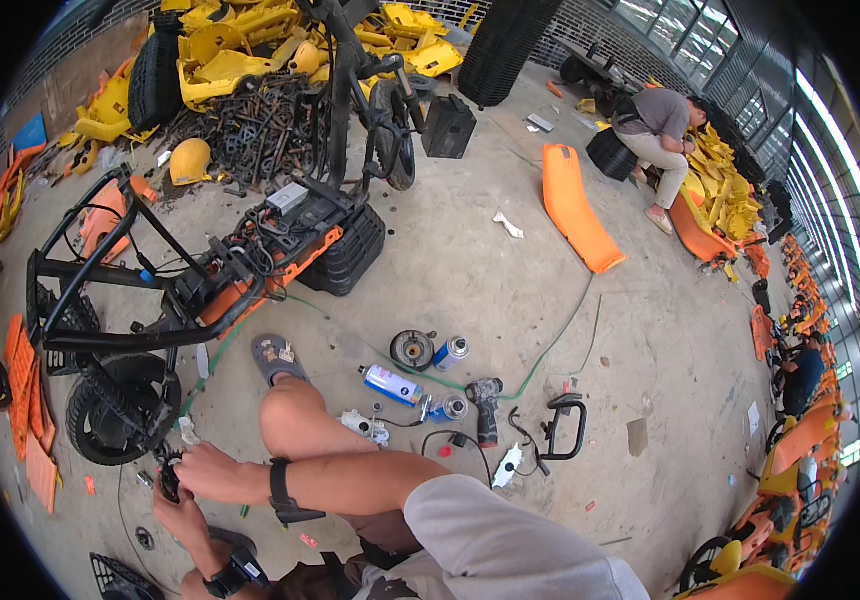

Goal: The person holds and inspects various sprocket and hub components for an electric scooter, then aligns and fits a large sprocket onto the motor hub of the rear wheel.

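Observation:
Both hands are at the lower left, close to the rear wheel (115,410) of a stripped scooter frame (100,268). My left hand (186,517) closes around a small dark round part (169,480) from below. From above, my right hand (212,473) grips the same part, its fingers bent over it. The fingers cover much of the part, so its exact kind cannot be made out. It sits next to the frame's lower end by the wheel; whether it is attached there is hidden.
Beyond my knee lie spray cans (390,385), a round metal hub (413,350), a cordless drill (487,412) and a black bracket (564,427). An orange panel (578,215) lies farther off. Yellow panels (230,70) are heaped behind the frame. Another person (658,130) sits at the far right.

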A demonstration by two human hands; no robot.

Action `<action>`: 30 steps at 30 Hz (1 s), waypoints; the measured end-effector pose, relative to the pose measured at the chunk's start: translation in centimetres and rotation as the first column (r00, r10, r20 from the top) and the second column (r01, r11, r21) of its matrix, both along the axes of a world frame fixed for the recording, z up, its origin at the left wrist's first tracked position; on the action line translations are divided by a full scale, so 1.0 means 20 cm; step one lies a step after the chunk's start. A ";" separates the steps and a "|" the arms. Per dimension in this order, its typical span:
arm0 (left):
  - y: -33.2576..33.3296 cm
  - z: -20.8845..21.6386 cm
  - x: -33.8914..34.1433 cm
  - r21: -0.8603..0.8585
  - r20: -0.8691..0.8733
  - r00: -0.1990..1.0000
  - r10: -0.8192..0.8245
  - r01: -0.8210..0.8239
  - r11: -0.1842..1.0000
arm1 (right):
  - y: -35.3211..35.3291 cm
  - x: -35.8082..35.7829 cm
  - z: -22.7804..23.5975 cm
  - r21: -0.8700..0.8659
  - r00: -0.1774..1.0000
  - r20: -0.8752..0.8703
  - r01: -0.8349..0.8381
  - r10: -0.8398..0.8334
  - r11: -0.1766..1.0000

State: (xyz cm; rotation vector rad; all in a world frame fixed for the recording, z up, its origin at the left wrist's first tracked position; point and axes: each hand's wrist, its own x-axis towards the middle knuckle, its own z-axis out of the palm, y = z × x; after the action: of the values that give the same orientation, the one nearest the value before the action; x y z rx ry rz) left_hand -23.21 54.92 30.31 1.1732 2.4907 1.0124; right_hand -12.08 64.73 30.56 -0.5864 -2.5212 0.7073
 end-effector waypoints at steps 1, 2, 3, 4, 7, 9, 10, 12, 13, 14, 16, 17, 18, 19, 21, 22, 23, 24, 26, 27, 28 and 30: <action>-0.01 0.00 -0.01 0.015 0.002 1.000 -0.024 0.024 1.000 | 0.00 0.01 0.01 -0.052 1.000 -0.017 0.021 -0.021 0.998; -0.01 0.00 -0.01 0.059 0.019 0.998 -0.060 0.059 0.997 | -0.01 0.03 0.02 -0.109 0.999 -0.017 0.046 -0.048 0.993; -0.02 0.00 -0.01 0.032 0.005 0.999 -0.051 0.050 0.998 | -0.02 0.04 0.04 -0.103 0.998 -0.031 0.042 -0.046 0.994; -0.02 0.01 -0.02 0.090 0.072 0.996 -0.051 0.044 0.995 | -0.03 0.05 0.05 -0.161 0.992 -0.078 0.086 -0.100 0.983; -0.04 0.02 -0.01 0.136 0.167 0.985 -0.043 0.021 0.990 | -0.06 0.07 0.08 -0.184 0.984 -0.083 0.142 -0.159 0.973; -0.04 0.03 -0.01 0.124 0.193 0.981 -0.029 0.005 0.992 | -0.06 0.06 0.08 -0.148 0.986 -0.045 0.153 -0.161 0.977; -0.05 0.03 -0.01 0.115 0.203 0.979 -0.026 0.003 0.993 | -0.06 0.05 0.08 -0.199 0.996 0.008 0.092 -0.093 0.976; -0.05 0.04 -0.01 0.102 0.216 0.976 -0.028 0.006 0.995 | -0.05 0.04 0.07 -0.256 0.998 0.059 0.041 -0.027 0.966; -0.06 0.04 -0.02 0.097 0.235 0.971 -0.035 0.012 0.995 | -0.04 0.04 0.07 -0.261 1.000 0.013 0.030 -0.027 0.965; -0.06 0.05 -0.02 0.094 0.253 0.967 -0.041 0.017 0.995 | -0.04 0.04 0.06 -0.274 1.000 -0.007 0.013 -0.016 0.962; -0.07 0.06 -0.02 0.088 0.241 0.970 -0.027 0.006 0.996 | -0.04 0.04 0.06 -0.306 0.996 -0.081 0.013 -0.040 0.952; -0.08 0.06 -0.02 0.086 0.229 0.973 -0.010 -0.010 0.996 | -0.05 0.04 0.06 -0.342 0.989 -0.130 0.015 -0.063 0.940; -0.08 0.07 -0.02 0.088 0.230 0.973 -0.008 -0.012 0.996 | -0.06 0.04 0.07 -0.342 0.991 -0.129 0.001 -0.048 0.940; -0.08 0.07 -0.02 0.125 0.257 0.966 -0.019 -0.014 0.992 | -0.07 0.03 0.07 -0.341 0.992 -0.100 0.044 -0.082 0.939; -0.07 0.08 -0.01 0.166 0.284 0.958 -0.029 -0.020 0.986 | -0.08 0.03 0.08 -0.336 0.991 -0.072 0.084 -0.114 0.938; -0.07 0.08 -0.01 0.144 0.285 0.959 0.001 -0.043 0.989 | -0.09 0.03 0.09 -0.321 0.992 -0.051 0.091 -0.113 0.943; -0.07 0.09 -0.01 0.153 0.313 0.950 0.011 -0.062 0.986 | -0.08 0.03 0.10 -0.314 0.997 0.022 0.076 -0.073 0.946; -0.06 0.09 -0.02 0.133 0.276 0.961 0.036 -0.075 0.988 | -0.07 0.03 0.10 -0.296 0.994 -0.040 0.086 -0.102 0.951; -0.08 0.10 -0.02 0.104 0.157 0.987 0.015 -0.031 0.994 | -0.07 0.04 0.11 -0.379 0.996 -0.079 0.016 -0.049 0.925; -0.08 0.09 -0.02 0.093 0.158 0.987 0.033 -0.048 0.994 | -0.06 0.05 0.12 -0.385 0.997 -0.063 0.006 -0.033 0.923; -0.08 0.10 -0.03 0.107 0.100 0.995 0.017 -0.027 0.994 | -0.07 0.05 0.13 -0.387 0.997 -0.062 0.025 -0.053 0.922; -0.08 0.10 -0.03 0.149 0.087 0.996 0.002 -0.015 0.989 | -0.08 0.06 0.15 -0.396 0.999 0.004 0.051 -0.053 0.917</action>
State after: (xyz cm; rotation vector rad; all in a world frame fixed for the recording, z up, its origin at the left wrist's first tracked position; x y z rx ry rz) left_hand -23.74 53.25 32.27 1.1341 2.3900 1.2446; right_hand -10.93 63.14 33.53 -0.7806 -2.3546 1.2113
